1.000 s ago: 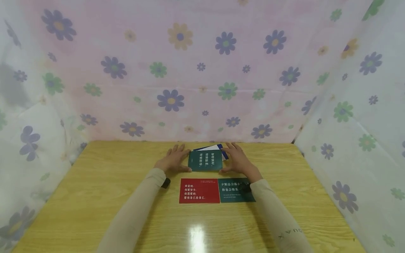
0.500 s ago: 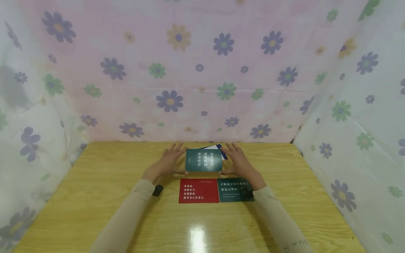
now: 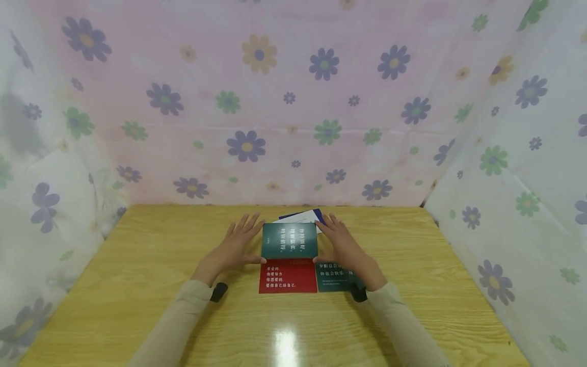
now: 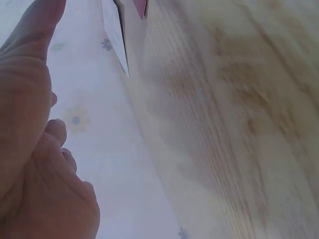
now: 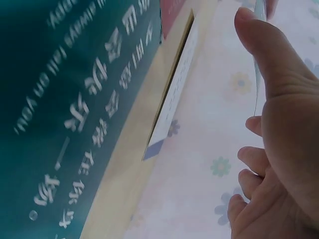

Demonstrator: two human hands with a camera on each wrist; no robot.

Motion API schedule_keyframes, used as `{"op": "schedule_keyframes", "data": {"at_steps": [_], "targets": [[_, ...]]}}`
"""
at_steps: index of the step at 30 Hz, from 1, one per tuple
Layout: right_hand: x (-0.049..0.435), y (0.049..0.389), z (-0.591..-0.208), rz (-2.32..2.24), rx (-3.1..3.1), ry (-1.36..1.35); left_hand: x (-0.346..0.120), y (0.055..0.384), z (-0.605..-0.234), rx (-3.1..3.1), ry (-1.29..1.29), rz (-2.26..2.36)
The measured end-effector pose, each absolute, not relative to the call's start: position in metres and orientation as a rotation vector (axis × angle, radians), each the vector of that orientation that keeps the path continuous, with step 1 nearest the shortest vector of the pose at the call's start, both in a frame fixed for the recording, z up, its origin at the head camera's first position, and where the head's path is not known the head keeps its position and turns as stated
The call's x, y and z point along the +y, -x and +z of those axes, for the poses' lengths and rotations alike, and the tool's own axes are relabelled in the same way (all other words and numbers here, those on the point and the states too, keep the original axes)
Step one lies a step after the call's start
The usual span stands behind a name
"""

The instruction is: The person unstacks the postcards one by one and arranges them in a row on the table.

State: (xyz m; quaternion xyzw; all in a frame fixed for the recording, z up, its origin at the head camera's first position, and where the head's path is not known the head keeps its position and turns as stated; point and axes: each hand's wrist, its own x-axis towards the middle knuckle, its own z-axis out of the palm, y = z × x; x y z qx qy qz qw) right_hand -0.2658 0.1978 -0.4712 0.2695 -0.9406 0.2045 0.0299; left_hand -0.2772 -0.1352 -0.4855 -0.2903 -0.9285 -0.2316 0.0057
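The grip pinches at each end: left hand [image 3: 231, 250] and right hand [image 3: 346, 248] hold the upper green card [image 3: 289, 241] by its sides, seemingly above the surface [image 3: 137, 265]; left-finger pressure is hard to judge. Uneven pressure could bow or drop it; a low near edge might shove the red card [image 3: 288, 279] from the lower green card [image 3: 332, 281].

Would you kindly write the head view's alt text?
A person's left grip and right grip hold a green card by its ends over a wooden table. Nearer the person, a red card lies beside a second green card; floral sheeting hangs behind.
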Motion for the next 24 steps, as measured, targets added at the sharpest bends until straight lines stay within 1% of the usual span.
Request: {"op": "schedule_keyframes", "data": {"at_steps": [11, 24], "targets": [[0.18, 0.241, -0.471, 0.523, -2.944, -0.829, -0.149, 0.246, -0.488, -2.916, 0.877, -0.667], [0.157, 0.224, -0.487, 0.464, -3.004, -0.85, -0.171, 0.216, -0.496, -2.918, 0.868, -0.655]]}}
